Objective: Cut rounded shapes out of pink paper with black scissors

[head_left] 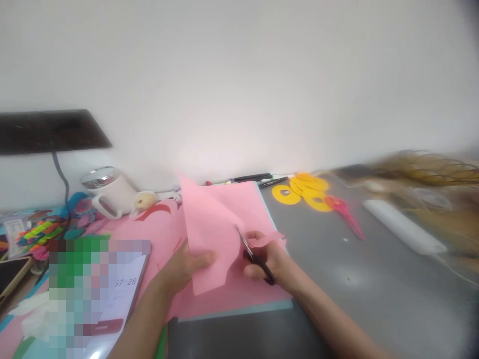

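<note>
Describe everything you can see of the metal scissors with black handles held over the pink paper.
The black-handled scissors have slim, shiny, metal-looking blades and smooth handles, probably plastic. The right hand grips them, its fingers partly hiding the loops. They slant, tips up and to the left in view, beside the curved edge of the raised pink sheet. How far the blades are open is unclear.
</note>
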Tool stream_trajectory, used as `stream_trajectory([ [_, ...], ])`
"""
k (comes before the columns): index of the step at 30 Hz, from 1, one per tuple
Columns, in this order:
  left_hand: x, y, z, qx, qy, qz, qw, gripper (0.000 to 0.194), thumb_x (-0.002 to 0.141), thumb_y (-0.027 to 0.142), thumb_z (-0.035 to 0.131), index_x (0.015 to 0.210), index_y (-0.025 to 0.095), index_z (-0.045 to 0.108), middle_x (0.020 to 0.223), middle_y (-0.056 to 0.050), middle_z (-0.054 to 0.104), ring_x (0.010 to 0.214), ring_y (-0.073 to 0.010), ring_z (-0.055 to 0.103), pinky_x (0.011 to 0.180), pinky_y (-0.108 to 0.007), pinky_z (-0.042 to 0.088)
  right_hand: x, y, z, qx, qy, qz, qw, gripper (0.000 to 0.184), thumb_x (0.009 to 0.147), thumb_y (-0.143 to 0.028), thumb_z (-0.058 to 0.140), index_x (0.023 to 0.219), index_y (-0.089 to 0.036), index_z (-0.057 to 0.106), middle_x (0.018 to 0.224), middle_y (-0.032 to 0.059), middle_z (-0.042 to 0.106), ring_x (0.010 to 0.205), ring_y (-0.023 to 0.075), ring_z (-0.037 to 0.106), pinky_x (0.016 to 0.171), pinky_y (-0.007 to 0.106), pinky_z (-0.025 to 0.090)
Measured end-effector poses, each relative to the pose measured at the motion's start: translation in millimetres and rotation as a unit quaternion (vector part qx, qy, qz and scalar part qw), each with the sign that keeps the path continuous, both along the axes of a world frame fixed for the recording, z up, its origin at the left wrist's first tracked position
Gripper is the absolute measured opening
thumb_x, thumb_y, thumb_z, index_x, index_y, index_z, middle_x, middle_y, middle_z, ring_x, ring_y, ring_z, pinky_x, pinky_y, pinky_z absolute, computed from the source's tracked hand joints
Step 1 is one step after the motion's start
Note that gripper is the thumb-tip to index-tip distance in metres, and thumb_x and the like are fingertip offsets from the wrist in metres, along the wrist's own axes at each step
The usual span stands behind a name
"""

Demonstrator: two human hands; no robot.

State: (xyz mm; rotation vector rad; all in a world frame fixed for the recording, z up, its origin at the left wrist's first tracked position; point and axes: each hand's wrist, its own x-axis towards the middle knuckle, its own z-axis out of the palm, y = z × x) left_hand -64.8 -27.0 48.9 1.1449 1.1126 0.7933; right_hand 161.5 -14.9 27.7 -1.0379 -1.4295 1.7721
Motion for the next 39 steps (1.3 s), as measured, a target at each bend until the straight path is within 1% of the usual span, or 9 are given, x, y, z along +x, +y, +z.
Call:
stream_trajectory([
  [3, -1, 1, -1.3, -0.009, -0.005, -0.021, 1.000, 0.061, 0.075, 0.042, 0.070, 0.128, 0.021, 0.052, 0.131, -0.012, 0.058, 0.119, -0.0334, 0.053, 0.093, -0.043, 0.049, 2, 0, 1.8, 0.011, 0.009, 0.010, 1.000, 0.071, 0.054, -0.045, 0.086, 0.105, -0.018, 0.045, 0.068, -0.0051, 0.044, 0.062, 0.0123, 0.039, 0.054, 0.023, 0.029],
  [6, -3, 1, -2.9, -0.009, -0.014, -0.035, 0.999, 0.061, 0.075, 0.040, 0.070, 0.129, 0.020, 0.051, 0.133, -0.013, 0.056, 0.119, -0.0329, 0.053, 0.095, -0.043, 0.049, 2, -1, 4.8, 0.009, -0.006, 0.019, 1.000, 0.076, 0.055, -0.051, 0.084, 0.111, -0.018, 0.043, 0.067, -0.0052, 0.044, 0.063, 0.0134, 0.040, 0.057, 0.024, 0.028],
  [9, -5, 1, -4.4, -0.007, -0.035, -0.044, 0.998, 0.056, 0.077, 0.037, 0.070, 0.128, 0.020, 0.053, 0.135, -0.012, 0.055, 0.121, -0.0325, 0.052, 0.095, -0.043, 0.049, 2, -2, 7.8, 0.005, -0.007, 0.017, 1.000, 0.078, 0.054, -0.056, 0.083, 0.109, -0.018, 0.043, 0.067, -0.0052, 0.044, 0.063, 0.0135, 0.040, 0.057, 0.024, 0.028],
  [11, -6, 0, -5.2, -0.007, -0.046, -0.049, 0.998, 0.053, 0.078, 0.035, 0.069, 0.127, 0.021, 0.054, 0.136, -0.012, 0.055, 0.121, -0.0317, 0.053, 0.096, -0.043, 0.048, 1, -2, 8.4, 0.004, -0.006, 0.016, 1.000, 0.078, 0.054, -0.055, 0.083, 0.109, -0.018, 0.043, 0.067, -0.0051, 0.044, 0.063, 0.0130, 0.039, 0.056, 0.024, 0.029],
  [15, -6, 1, -4.9, -0.011, -0.051, -0.049, 0.997, 0.051, 0.077, 0.033, 0.070, 0.125, 0.020, 0.056, 0.134, -0.012, 0.057, 0.118, -0.0322, 0.055, 0.095, -0.045, 0.049, 2, -1, 5.3, 0.013, -0.012, 0.014, 1.000, 0.073, 0.056, -0.052, 0.083, 0.108, -0.018, 0.045, 0.071, -0.0036, 0.046, 0.064, 0.0133, 0.040, 0.056, 0.024, 0.030],
  [20, -6, 1, -1.8, -0.011, -0.055, -0.053, 0.997, 0.045, 0.076, 0.036, 0.070, 0.117, 0.017, 0.062, 0.135, -0.013, 0.056, 0.119, -0.0344, 0.054, 0.092, -0.044, 0.050, 3, -1, 1.0, 0.010, -0.016, 0.008, 1.000, 0.067, 0.054, -0.046, 0.086, 0.101, -0.018, 0.048, 0.074, -0.0031, 0.047, 0.062, 0.0119, 0.040, 0.054, 0.023, 0.031],
  [26, -5, 1, 0.3, -0.005, -0.057, -0.055, 0.997, 0.039, 0.078, 0.034, 0.069, 0.114, 0.020, 0.065, 0.134, -0.009, 0.057, 0.121, -0.0323, 0.052, 0.097, -0.042, 0.048, 1, -2, 5.3, -0.009, -0.007, 0.005, 1.000, 0.061, 0.052, -0.040, 0.087, 0.094, -0.018, 0.048, 0.073, -0.0042, 0.046, 0.059, 0.0090, 0.038, 0.051, 0.021, 0.029],
  [32, -5, 1, 1.4, -0.005, -0.069, -0.064, 0.996, 0.043, 0.078, 0.034, 0.069, 0.117, 0.019, 0.064, 0.134, -0.012, 0.057, 0.120, -0.0334, 0.053, 0.098, -0.046, 0.047, 0, -4, 9.7, -0.039, 0.011, 0.011, 0.999, 0.059, 0.053, -0.040, 0.086, 0.091, -0.020, 0.046, 0.063, -0.0074, 0.044, 0.051, 0.0080, 0.038, 0.048, 0.022, 0.030],
  [39, -8, 2, -0.1, -0.007, -0.052, -0.061, 0.997, 0.045, 0.075, 0.037, 0.070, 0.115, 0.017, 0.065, 0.128, -0.014, 0.061, 0.115, -0.0343, 0.056, 0.093, -0.046, 0.049, 0, -2, -2.5, -0.060, 0.027, -0.004, 0.998, 0.054, 0.059, -0.047, 0.080, 0.094, -0.022, 0.048, 0.059, -0.0074, 0.048, 0.045, 0.0097, 0.044, 0.045, 0.023, 0.034],
])
